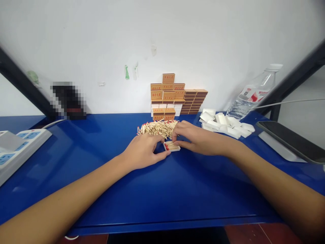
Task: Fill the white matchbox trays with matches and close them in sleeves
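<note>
A small white matchbox tray (pixel 172 146) with red-tipped matches in it lies on the blue table (pixel 162 189) between my hands. My left hand (pixel 143 150) curls round its left end, thumb and fingers closed against it. My right hand (pixel 195 137) pinches the tray's right side, fingers pressed together over the matches. Just behind the tray lies a loose pile of matches (pixel 157 128).
Orange matchboxes (pixel 169 93) and brown sleeves (pixel 194 101) are stacked against the wall. Several empty white trays (pixel 224 123) lie at the right, beside a water bottle (pixel 254 93) and a phone (pixel 291 140). A power strip (pixel 17 145) sits at the left edge.
</note>
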`<action>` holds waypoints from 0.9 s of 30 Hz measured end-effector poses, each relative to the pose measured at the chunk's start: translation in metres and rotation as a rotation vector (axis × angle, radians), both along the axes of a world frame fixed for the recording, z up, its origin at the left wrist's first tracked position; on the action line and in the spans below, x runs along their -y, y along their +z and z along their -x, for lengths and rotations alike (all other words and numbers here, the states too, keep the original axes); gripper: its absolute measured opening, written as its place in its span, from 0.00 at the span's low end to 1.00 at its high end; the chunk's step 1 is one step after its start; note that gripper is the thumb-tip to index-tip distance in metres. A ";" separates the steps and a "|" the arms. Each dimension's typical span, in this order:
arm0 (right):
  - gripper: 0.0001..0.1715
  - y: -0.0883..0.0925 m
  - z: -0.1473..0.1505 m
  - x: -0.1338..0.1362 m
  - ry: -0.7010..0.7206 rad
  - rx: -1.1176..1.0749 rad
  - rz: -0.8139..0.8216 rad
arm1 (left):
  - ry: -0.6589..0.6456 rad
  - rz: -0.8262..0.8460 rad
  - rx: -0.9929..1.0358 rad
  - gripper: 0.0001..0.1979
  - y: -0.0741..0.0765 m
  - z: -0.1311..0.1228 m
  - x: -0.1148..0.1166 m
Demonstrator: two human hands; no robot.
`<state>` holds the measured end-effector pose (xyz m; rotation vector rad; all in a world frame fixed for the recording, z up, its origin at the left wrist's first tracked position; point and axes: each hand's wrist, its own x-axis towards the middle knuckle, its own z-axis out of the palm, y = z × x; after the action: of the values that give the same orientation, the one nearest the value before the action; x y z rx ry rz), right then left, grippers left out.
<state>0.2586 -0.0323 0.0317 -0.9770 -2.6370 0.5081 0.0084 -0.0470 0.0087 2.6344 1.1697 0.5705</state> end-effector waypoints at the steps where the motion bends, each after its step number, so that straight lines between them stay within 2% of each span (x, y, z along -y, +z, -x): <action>1: 0.08 0.000 0.000 0.000 0.005 0.003 0.000 | 0.002 0.000 -0.002 0.16 0.000 0.000 0.000; 9: 0.11 0.002 0.005 0.000 -0.006 -0.034 -0.025 | 0.005 0.023 -0.001 0.16 0.001 -0.001 0.001; 11: 0.11 0.004 0.003 -0.005 -0.137 -0.008 -0.083 | 0.006 0.020 0.003 0.16 0.001 -0.001 0.001; 15: 0.11 0.000 -0.007 -0.021 -0.561 0.009 -0.223 | -0.040 0.012 0.017 0.16 0.002 -0.001 0.002; 18: 0.16 -0.007 -0.014 -0.034 -0.724 -0.029 -0.211 | -0.113 0.038 0.022 0.17 0.003 -0.001 0.004; 22: 0.22 -0.018 -0.015 -0.046 -0.721 -0.107 -0.123 | -0.137 0.056 0.020 0.17 0.003 -0.001 0.004; 27: 0.18 -0.020 -0.005 -0.050 -0.663 -0.081 -0.103 | -0.123 0.053 0.023 0.17 0.002 -0.002 0.003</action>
<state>0.2639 0.0181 0.0115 -1.6441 -2.0623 0.2384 0.0106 -0.0497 0.0111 2.6255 0.9945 0.5380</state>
